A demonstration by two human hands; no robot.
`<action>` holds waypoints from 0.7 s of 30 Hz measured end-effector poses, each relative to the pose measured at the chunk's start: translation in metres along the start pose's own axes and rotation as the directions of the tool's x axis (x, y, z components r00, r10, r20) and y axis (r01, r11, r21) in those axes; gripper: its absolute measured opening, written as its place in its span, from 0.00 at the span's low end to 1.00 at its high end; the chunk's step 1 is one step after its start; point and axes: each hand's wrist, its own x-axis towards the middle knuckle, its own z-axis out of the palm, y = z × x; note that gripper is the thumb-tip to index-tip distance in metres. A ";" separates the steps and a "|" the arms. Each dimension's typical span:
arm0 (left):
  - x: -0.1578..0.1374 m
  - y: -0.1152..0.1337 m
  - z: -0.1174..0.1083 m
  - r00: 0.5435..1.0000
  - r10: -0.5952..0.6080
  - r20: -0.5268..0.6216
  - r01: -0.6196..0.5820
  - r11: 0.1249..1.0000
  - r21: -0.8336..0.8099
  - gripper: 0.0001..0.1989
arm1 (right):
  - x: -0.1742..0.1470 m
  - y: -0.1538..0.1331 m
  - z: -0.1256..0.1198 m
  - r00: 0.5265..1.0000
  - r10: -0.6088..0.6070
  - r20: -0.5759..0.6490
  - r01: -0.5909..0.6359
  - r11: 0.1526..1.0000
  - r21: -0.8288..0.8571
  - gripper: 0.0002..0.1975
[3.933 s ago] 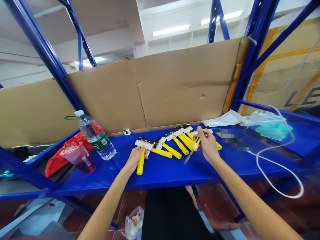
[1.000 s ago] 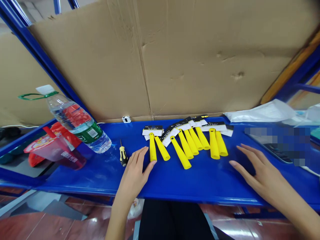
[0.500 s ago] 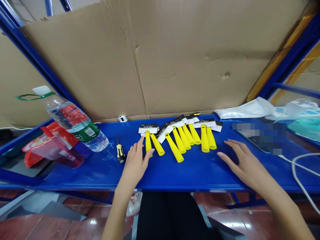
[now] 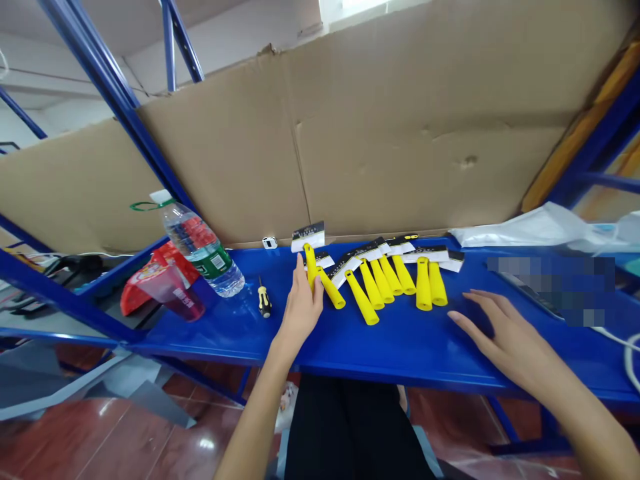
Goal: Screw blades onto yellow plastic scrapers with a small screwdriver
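Observation:
My left hand is closed around the yellow handle of a putty knife, thumb on one side and fingers on the other. Its black-and-white blade end is tipped up toward the cardboard. Close by on its right lies another putty knife. Several more putty knives are fanned out along the blue table, handles toward me and blade ends overlapping. My right hand hovers at or just above the tabletop, fingers apart and holding nothing, right of the last putty knife.
A screwdriver lies left of my left hand. Farther left stand a large water bottle and a red cup. A small white device sits by the cardboard wall. White plastic packaging and a cable are at right.
My left hand has closed on the leftmost putty knife, and its blade end has risen off the table. The view has swung left. My right hand stays open.

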 end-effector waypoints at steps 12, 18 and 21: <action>0.024 0.008 0.001 0.952 0.264 -0.152 -0.260 0.964 0.048 0.47 | 0.016 -0.026 -0.007 0.957 -0.159 -0.243 0.196 0.971 0.136 0.26; 0.066 0.023 0.025 0.797 0.599 0.077 -0.580 0.723 0.374 0.42 | 0.099 -0.108 -0.020 0.920 -0.271 -0.282 0.385 0.756 0.530 0.23; 0.086 0.028 0.032 0.755 0.632 0.177 -0.623 0.606 0.495 0.41 | 0.148 -0.132 -0.011 0.935 -0.258 -0.245 0.353 0.600 0.717 0.26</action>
